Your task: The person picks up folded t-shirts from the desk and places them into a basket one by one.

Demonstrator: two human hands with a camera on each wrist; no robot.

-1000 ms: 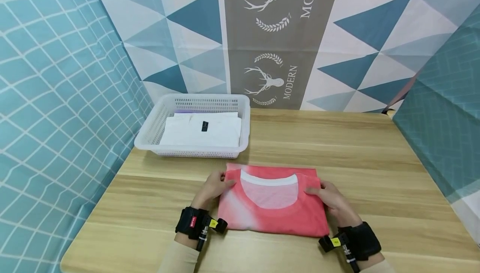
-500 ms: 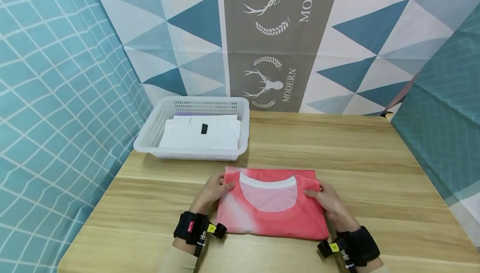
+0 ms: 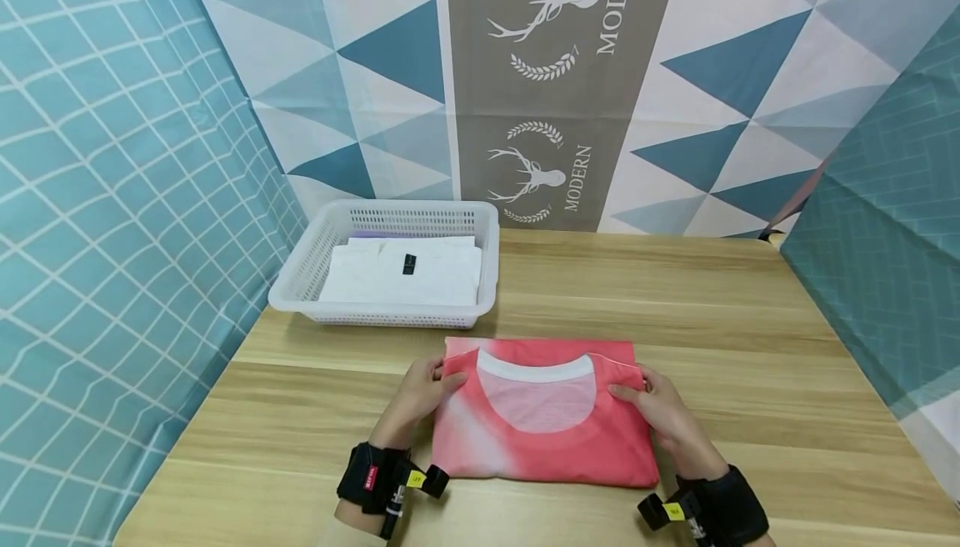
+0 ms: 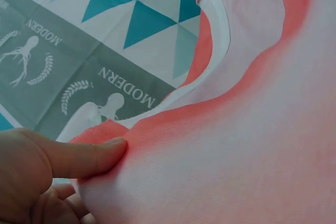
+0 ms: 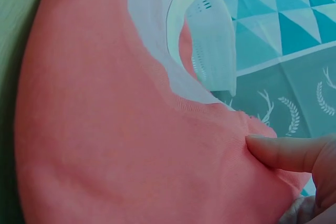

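Note:
A folded coral-and-white T-shirt [image 3: 555, 455] lies near the front of the table, its white-trimmed round neckline facing up. My left hand [image 3: 417, 393] pinches its left side close to the shoulder, thumb on top and fingers beneath. On the opposite side my right hand [image 3: 663, 409] pinches the matching spot the same way. In the left wrist view the thumb [image 4: 89, 157] presses on the pale and coral fabric [image 4: 220, 150]. The right wrist view shows the other thumb [image 5: 283, 151] on the coral cloth [image 5: 115, 129] beside the neckline.
Behind the shirt, at the back left, stands a white perforated basket [image 3: 390, 313]. Folded white clothing [image 3: 375, 276] with a black label lies in it, a bit of purple showing behind. Patterned cloth [image 3: 540, 88] hangs along the back of the wooden table [image 3: 712, 305].
Both hands keep their pinch on the T-shirt. The left hand and the shirt's left edge have shifted slightly left; the whole scene sits a little lower in the head view.

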